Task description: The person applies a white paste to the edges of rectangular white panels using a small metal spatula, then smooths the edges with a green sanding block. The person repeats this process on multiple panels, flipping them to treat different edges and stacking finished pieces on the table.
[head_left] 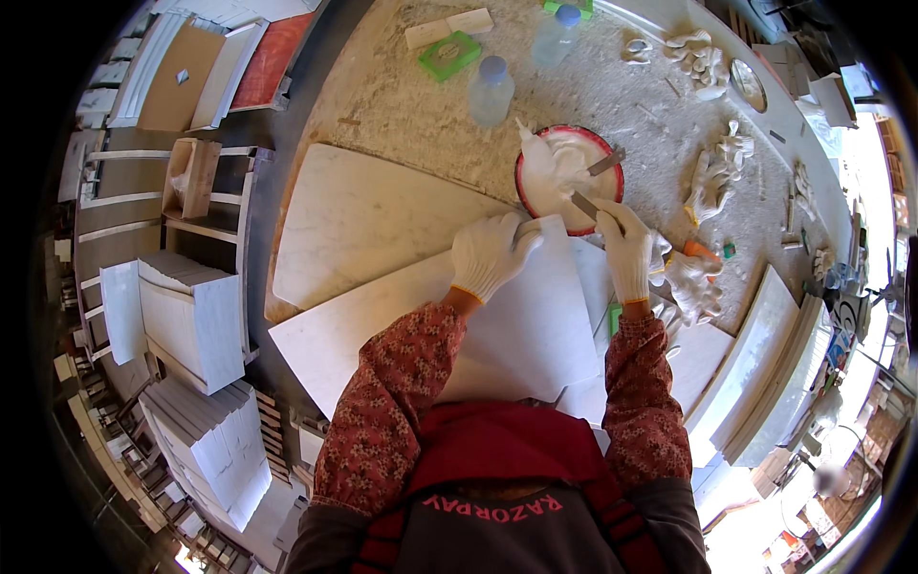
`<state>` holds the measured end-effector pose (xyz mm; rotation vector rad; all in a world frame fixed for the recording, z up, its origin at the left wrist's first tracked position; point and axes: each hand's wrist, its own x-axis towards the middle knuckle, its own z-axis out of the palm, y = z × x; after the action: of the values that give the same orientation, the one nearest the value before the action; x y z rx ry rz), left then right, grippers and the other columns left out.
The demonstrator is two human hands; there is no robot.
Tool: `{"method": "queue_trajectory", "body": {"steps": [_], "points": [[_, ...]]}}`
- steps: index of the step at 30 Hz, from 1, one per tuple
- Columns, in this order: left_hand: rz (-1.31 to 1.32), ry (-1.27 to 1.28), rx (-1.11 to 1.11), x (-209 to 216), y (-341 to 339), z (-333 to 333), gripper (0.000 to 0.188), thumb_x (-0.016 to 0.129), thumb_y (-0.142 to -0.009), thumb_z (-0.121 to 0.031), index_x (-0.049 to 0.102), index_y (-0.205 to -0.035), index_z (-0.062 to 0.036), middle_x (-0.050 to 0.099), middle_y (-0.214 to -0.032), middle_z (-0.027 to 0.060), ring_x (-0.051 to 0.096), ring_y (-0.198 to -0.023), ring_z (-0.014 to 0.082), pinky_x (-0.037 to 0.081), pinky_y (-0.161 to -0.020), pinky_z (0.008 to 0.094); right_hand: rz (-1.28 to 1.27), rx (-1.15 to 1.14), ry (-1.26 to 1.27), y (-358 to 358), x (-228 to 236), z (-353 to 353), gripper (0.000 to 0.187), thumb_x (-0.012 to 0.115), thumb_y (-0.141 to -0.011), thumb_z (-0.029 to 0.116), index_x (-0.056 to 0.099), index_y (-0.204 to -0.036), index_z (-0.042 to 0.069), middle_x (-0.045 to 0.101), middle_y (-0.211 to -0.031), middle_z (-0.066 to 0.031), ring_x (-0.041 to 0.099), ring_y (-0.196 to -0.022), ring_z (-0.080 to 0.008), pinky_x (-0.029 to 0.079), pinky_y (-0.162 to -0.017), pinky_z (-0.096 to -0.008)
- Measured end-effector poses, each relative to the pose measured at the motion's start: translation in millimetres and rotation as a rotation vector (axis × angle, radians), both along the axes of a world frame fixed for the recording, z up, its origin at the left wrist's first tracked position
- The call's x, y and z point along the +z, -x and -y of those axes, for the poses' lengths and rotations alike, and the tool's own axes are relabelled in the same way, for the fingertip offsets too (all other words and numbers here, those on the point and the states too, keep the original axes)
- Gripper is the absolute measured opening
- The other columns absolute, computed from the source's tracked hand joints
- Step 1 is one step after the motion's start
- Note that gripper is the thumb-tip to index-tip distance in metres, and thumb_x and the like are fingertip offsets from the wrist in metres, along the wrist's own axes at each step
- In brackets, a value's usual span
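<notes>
My left hand [491, 254], in a white knit glove, grips the far edge of a white marble slab [516, 335] near its corner. Its fingertips are partly out of sight. Held in my gloved right hand [626, 239] is a small flat metal spatula [584, 205], its blade over the near rim of a red-rimmed bowl [521, 187]. White paste [564, 167] fills much of the bowl, and a second metal blade [607, 161] leans on its right side. Another marble slab [373, 220], greyer, lies beyond the first on the left.
Two capped clear bottles [491, 96] and a green box [449, 55] stand at the back of the dusty table [402, 115]. Used gloves [712, 177] are strewn along the right, near stacked slabs [746, 364]. Racks with stacked tiles [206, 430] line the left.
</notes>
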<state>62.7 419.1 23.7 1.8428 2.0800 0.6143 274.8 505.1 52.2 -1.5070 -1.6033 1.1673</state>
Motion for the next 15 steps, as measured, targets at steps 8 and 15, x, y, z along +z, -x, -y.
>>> {"method": "queue_trajectory", "body": {"steps": [8, 15], "points": [[0.01, 0.0, 0.023, 2, -1, -1, 0.037, 0.067, -0.089, -0.05, 0.069, -0.09, -0.013, 0.07, -0.078, 0.0106, 0.067, -0.071, 0.0347, 0.051, -0.06, 0.0477, -0.059, -0.044, 0.086, 0, 15, 6, 0.02, 0.061, -0.096, 0.006, 0.073, -0.11, -0.002, 0.068, -0.085, -0.0031, 0.057, -0.074, -0.0096, 0.048, -0.067, -0.0258], [0.001, -0.003, 0.02, 1, -3, -1, 0.04, 0.066, -0.089, -0.051, 0.069, -0.091, -0.0119, 0.07, -0.08, 0.0111, 0.067, -0.072, 0.0353, 0.052, -0.061, 0.0483, 0.033, 0.005, 0.014, -11, -3, 27, 0.02, 0.064, -0.094, 0.007, 0.073, -0.11, 0.0, 0.069, -0.084, -0.0049, 0.059, -0.073, -0.0104, 0.049, -0.067, -0.0266]]}}
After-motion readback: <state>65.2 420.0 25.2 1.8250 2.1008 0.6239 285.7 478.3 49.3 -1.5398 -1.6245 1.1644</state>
